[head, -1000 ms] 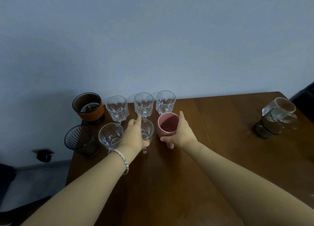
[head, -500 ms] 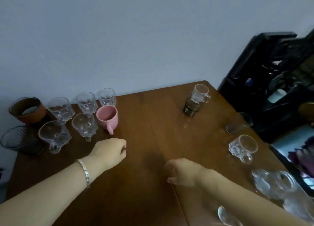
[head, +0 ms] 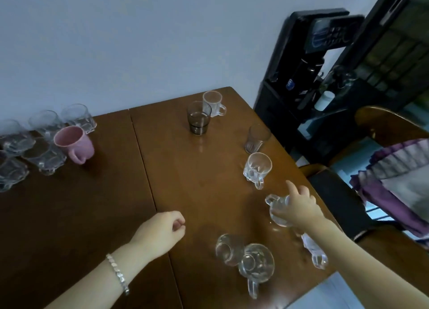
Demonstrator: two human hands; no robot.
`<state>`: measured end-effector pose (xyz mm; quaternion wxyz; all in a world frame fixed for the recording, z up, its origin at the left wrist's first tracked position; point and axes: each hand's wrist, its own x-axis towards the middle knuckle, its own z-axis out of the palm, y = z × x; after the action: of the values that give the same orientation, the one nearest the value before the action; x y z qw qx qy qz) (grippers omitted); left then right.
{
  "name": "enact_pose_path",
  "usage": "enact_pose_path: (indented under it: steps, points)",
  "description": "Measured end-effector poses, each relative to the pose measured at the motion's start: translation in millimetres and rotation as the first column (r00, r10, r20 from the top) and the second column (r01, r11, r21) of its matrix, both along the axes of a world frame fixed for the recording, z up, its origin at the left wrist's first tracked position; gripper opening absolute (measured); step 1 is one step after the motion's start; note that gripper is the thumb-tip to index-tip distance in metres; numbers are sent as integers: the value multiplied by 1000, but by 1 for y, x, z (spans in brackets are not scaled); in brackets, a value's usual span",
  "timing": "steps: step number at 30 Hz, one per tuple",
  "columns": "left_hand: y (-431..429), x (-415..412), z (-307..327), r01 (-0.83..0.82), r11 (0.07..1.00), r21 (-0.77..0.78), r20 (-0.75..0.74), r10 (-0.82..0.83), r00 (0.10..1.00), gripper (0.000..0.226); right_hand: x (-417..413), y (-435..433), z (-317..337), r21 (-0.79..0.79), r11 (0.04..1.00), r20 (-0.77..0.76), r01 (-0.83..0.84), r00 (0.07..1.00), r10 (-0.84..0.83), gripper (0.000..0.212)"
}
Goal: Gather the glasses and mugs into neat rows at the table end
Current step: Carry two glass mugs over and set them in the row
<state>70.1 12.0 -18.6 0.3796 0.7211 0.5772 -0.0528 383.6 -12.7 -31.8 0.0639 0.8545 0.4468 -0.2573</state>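
At the table's left end stand several clear glass mugs (head: 47, 157) in rows, with a pink mug (head: 74, 143) at their right. My right hand (head: 299, 206) rests on top of a clear glass mug (head: 277, 210) near the right edge, fingers around it. My left hand (head: 162, 233) hovers loosely curled above the table middle, holding nothing. Loose glassware is spread on the right half: a clear mug (head: 256, 169), a smoky tumbler (head: 256, 138), a dark tumbler (head: 198, 120), a clear mug (head: 213, 103) behind it, and two clear mugs (head: 246, 258) near the front.
The brown wooden table (head: 97, 215) has a seam down its middle. Another clear glass (head: 316, 254) lies partly under my right forearm. A black water dispenser (head: 308, 60) and a chair with a purple-frilled cushion (head: 394, 181) stand close to the right edge.
My view has swung right from the gathered rows. Both hands left the pink mug and glass; my right hand reached out onto a clear mug at the right edge, my left drew back.
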Motion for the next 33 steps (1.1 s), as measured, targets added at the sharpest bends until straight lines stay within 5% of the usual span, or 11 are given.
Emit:
enact_pose_path:
  steps: [4,7,12,17,19,22,28,33]
  points:
    - [-13,27,-2,-48,999,-3,-1,48,999,29,12,-7,-26,23,998,-48,66,997,-65,65]
    - [-22,40,-2,-91,996,-7,1,91,996,30,10,-8,-27,99,990,-43,-99,994,104,48]
    - [-37,51,-7,-78,995,-58,50,81,995,54,11,-12,-25,62,917,-186,-395,898,399,82]
    - [-51,76,-17,134,988,-74,-28,-137,990,100,-2,-23,-33,-3,1000,-377,-24,926,21,112]
    - [-55,86,-23,191,981,-20,-112,-192,975,101,-12,-24,-40,61,995,-320,81,946,-58,106]
    - [-59,94,-30,181,983,30,-180,-173,968,89,-17,-31,-45,174,985,-191,14,981,20,85]
    - [-69,68,-30,-134,989,61,-55,138,989,78,-14,-27,-34,205,979,-235,-14,970,63,81]
    - [-76,-8,-19,-474,880,5,63,473,879,77,-66,-5,6,376,900,-190,-222,932,309,75]
